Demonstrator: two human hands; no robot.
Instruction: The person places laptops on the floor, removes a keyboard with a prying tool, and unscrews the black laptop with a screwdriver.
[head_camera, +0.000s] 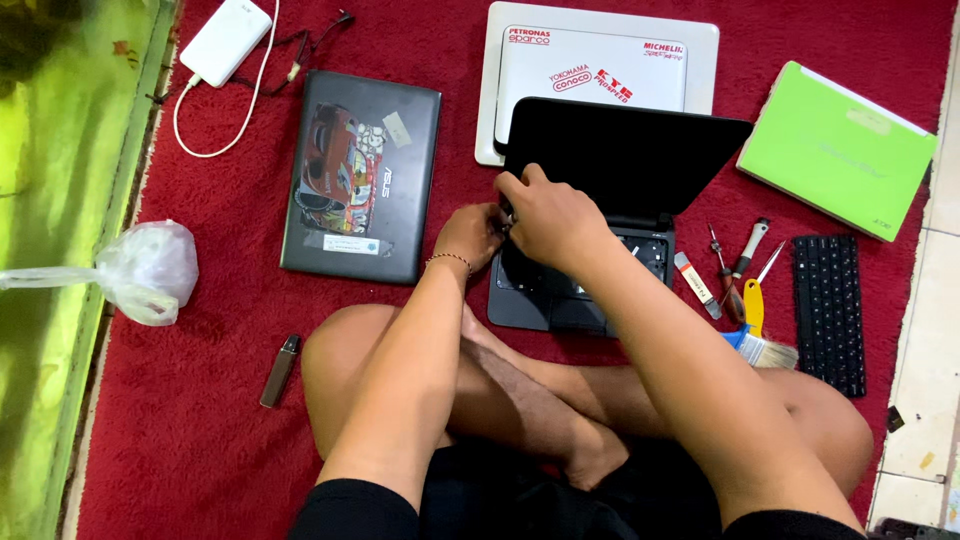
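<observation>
Left hand: the left hand (468, 236) is curled shut at the left hinge corner of the open laptop (600, 210); its fingers pinch something too small to make out.
Right hand: the right hand (548, 215) lies over the same corner, knuckles up, fingers bent down onto the laptop's edge and touching the left hand; whether it holds anything cannot be told.
Open laptop: black, on the rug (200, 400) just ahead of the person's crossed legs, its dark lid tilted back, its keyboard bay bare with the inner parts showing.
Left of it: a closed dark laptop (360, 175) with a car sticker, lying flat nearby.
Behind it: a white laptop (600, 55) with stickers, partly hidden by the black lid.
Far right: a green laptop (840, 150), closed, set at an angle.
Right of the open laptop: a small white stick (697, 285), screwdrivers (735, 270), a brush (765, 350) and a loose black keyboard (828, 310), lying side by side.
Top left: a white power bank (225, 40) with a white cable.
Left edge: a knotted clear bag (150, 270).
Near the left knee: a small dark metal lighter-shaped thing (280, 370).
Floor: a red rug, pale tiles at the right.
</observation>
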